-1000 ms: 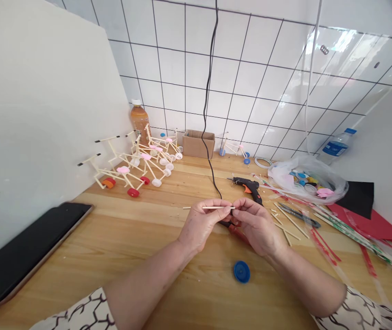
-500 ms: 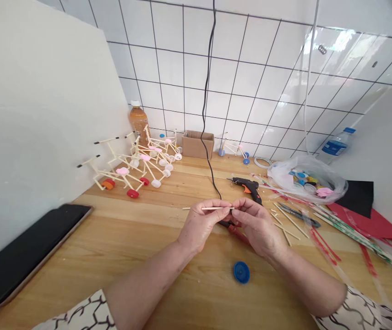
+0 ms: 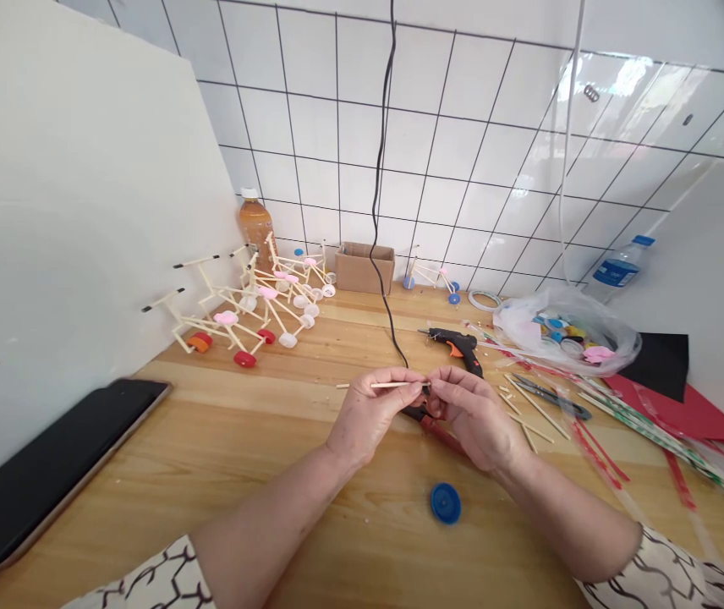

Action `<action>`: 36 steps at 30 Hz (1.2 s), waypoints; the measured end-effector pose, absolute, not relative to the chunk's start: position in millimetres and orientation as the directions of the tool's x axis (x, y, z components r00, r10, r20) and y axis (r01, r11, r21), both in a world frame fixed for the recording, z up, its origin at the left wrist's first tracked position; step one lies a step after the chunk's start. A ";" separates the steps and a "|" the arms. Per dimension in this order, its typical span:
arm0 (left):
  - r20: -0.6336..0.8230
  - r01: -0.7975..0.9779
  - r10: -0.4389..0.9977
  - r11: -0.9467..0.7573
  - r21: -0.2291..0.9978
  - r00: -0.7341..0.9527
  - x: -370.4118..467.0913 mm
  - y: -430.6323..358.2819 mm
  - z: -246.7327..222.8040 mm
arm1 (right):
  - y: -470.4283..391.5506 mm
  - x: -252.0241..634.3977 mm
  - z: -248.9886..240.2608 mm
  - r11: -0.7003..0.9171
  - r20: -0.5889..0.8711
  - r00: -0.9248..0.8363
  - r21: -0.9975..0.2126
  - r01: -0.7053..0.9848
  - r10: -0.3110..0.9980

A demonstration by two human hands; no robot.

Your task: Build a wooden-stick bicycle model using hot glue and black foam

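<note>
A thin pale wooden stick [image 3: 391, 385] lies across the fingers of my left hand [image 3: 371, 414], which is closed on it. At the stick's right end, the thumb and fingers of my right hand [image 3: 473, 414] pinch a small black strip [image 3: 426, 390] against it; the fingers partly hide the strip. Beneath my hands lie pliers with red handles [image 3: 443, 436], half covered. A blue bottle cap [image 3: 446, 504] rests on the table just in front of them.
Behind my hands lies a black glue gun [image 3: 454, 342]. Small stick bicycles [image 3: 228, 317] with cap wheels stand at the left, near a phone [image 3: 51, 474]. To the right are scissors [image 3: 552, 395], loose sticks [image 3: 530, 427], a bag of caps [image 3: 568, 334] and red paper [image 3: 692, 414].
The fingers of my right hand have shifted slightly at the stick's end around the black strip. My left hand keeps its hold on the stick.
</note>
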State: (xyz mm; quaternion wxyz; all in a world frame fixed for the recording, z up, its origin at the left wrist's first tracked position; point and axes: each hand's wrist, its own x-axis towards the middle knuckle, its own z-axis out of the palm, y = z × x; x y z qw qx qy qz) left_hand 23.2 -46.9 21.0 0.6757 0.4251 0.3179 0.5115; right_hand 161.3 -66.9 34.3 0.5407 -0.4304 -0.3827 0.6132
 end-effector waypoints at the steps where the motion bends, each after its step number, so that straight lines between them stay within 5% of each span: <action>1: 0.002 -0.419 0.964 0.114 0.901 0.267 23.1 -46.6 20.9 | -66.9 161.5 34.3 -0.126 -0.114 -0.056 -0.941 -0.315 0.992; 36: 0.012 -0.438 0.962 0.114 0.892 0.273 25.4 -48.0 17.5 | -65.1 164.7 44.2 -0.129 -0.128 -0.085 -0.991 -0.015 0.988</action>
